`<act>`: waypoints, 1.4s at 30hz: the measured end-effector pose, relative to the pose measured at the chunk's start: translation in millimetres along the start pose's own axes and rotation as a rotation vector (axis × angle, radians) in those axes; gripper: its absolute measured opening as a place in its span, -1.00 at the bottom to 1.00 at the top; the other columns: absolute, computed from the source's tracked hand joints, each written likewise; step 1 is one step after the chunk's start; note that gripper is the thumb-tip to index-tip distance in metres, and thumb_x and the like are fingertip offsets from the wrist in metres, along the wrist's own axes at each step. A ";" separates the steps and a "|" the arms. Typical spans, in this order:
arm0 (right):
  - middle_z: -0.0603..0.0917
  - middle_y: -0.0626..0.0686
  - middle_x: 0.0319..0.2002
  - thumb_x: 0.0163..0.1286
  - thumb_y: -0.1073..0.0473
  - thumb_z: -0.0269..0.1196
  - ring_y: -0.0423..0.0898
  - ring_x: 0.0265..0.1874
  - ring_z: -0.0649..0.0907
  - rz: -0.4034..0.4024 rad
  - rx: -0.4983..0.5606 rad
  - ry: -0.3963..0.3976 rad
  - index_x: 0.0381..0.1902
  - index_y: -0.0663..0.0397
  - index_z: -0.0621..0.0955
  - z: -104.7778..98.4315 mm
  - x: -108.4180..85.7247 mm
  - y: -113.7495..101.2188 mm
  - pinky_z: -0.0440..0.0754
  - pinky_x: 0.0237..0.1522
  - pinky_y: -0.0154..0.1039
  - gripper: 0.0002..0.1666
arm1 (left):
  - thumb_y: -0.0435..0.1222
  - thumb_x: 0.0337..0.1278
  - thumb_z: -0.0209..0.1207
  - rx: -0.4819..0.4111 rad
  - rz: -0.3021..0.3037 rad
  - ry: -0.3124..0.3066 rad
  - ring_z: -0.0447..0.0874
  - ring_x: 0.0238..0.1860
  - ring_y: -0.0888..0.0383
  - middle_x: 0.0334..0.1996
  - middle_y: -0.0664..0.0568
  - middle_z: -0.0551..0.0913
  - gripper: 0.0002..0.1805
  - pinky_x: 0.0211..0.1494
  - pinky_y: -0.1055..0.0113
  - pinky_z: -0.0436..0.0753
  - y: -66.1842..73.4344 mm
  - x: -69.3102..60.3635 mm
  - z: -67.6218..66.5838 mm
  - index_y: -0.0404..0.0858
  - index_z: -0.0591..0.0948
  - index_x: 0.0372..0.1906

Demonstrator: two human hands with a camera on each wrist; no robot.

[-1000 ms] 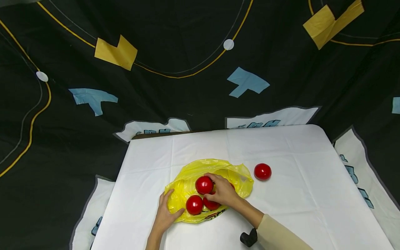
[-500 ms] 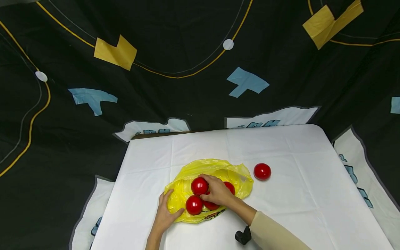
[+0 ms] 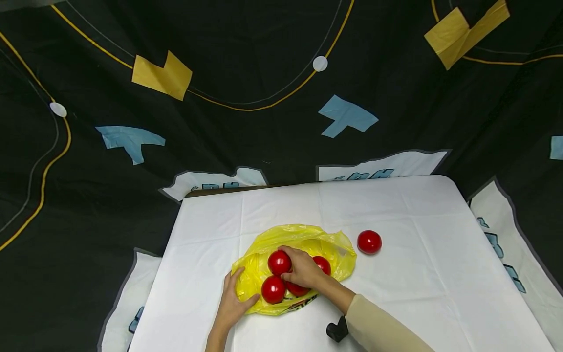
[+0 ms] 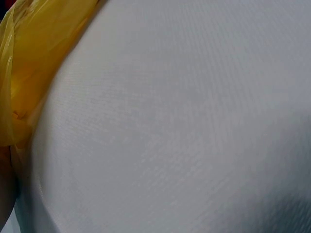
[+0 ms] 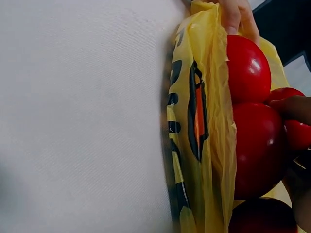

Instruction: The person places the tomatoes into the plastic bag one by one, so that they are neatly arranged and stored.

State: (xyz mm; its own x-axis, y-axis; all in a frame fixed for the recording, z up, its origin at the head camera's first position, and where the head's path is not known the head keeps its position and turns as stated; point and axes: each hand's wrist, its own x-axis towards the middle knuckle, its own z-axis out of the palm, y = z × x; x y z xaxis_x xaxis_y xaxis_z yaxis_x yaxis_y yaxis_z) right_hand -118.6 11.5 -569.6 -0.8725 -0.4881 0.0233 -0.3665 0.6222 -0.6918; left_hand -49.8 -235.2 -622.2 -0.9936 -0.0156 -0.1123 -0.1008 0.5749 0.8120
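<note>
A yellow plastic bag (image 3: 281, 234) lies spread on the table with several red balls in it. My right hand (image 3: 303, 268) grips the upper-left ball (image 3: 279, 262), fingers and thumb round its right side. Just below it sits another ball (image 3: 273, 289), and a third (image 3: 322, 265) shows behind my right hand. With its thumb and fingers, my left hand (image 3: 233, 300) holds the bag's left edge. In the right wrist view, balls (image 5: 257, 150) press against the bag's printed side (image 5: 197, 116). The left wrist view catches only the bag's edge (image 4: 39, 58).
One more red ball (image 3: 369, 242) rests on the white table (image 3: 418, 274), right of the bag. A black object (image 3: 337, 329) is beside my right sleeve. Behind the table hangs a dark cloth (image 3: 246, 142) with coloured patches.
My right hand has moved slightly left with the gripped ball, which now sits above the lower-left ball. The ball behind that hand shows more. My left hand has stayed put.
</note>
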 end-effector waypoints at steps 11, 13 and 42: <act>0.54 0.12 0.14 0.05 0.19 0.43 0.02 0.06 0.56 0.039 -0.021 -0.034 0.28 0.13 0.37 6.0 7.4 -2.0 0.55 0.08 -0.04 -0.18 | -0.05 -0.26 0.47 0.007 -0.010 0.001 0.07 0.38 -0.23 0.39 -0.11 0.04 0.00 0.31 -0.27 0.14 -0.6 -0.1 0.5 0.00 0.21 0.38; 0.53 0.14 0.13 0.04 0.19 0.43 0.04 0.05 0.57 0.030 -0.018 -0.025 0.27 0.16 0.38 6.6 7.9 -2.2 0.56 0.06 -0.01 -0.18 | -0.06 -0.26 0.47 0.003 -0.007 0.004 0.07 0.38 -0.22 0.39 -0.10 0.04 0.00 0.31 -0.27 0.14 -0.4 -0.1 0.5 0.00 0.21 0.38; 0.47 0.12 0.20 0.06 0.17 0.44 0.01 0.10 0.52 0.130 -0.050 -0.124 0.34 0.09 0.31 9.8 11.6 -4.9 0.51 0.13 -0.04 -0.10 | -0.08 -0.26 0.48 -0.003 0.003 -0.002 0.05 0.39 -0.22 0.39 -0.11 0.03 0.00 0.33 -0.26 0.12 2.1 0.6 0.1 -0.04 0.21 0.38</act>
State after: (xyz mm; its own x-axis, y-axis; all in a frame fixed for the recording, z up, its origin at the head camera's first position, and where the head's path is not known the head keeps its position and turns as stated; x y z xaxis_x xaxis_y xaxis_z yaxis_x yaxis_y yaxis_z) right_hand -123.8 -3.2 -573.0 -0.8680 -0.4716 -0.1551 -0.2719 0.7130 -0.6463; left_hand -50.6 -233.9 -620.7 -0.9938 -0.0118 -0.1107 -0.0975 0.5723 0.8143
